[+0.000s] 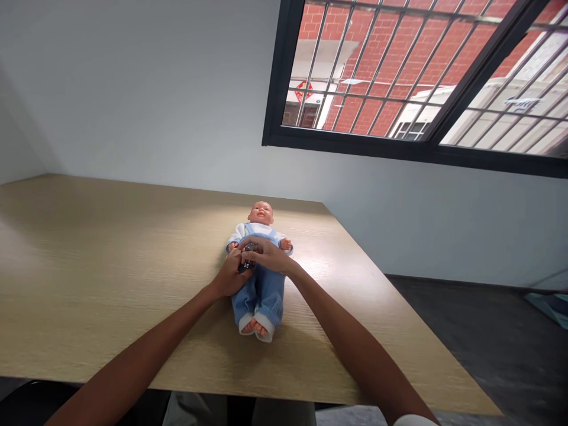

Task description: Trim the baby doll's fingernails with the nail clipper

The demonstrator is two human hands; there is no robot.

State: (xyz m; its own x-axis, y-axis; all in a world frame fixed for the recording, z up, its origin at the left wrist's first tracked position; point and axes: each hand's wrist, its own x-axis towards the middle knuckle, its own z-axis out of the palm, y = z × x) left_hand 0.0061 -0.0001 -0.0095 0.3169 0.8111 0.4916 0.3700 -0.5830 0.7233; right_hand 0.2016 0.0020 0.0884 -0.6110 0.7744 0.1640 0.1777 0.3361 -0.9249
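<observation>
A baby doll (258, 296) in blue overalls and a white top lies on its back on the table, its head away from me and its bare feet toward me. Over its belly, my left hand (231, 272) is closed around a small shiny dark-and-silver object (248, 258), whose exact kind I cannot make out. My right hand (266, 254) reaches across from the other side, its curled fingers pinching the same object from above. Both hands partly hide the object and the doll's middle.
The light wood table (133, 284) ends in a slanting edge on the right, with dark floor (444, 331) beyond it. Behind the table stands a pale wall (155, 100) with a barred window (377, 71). A greenish item (550, 309) lies at the far right.
</observation>
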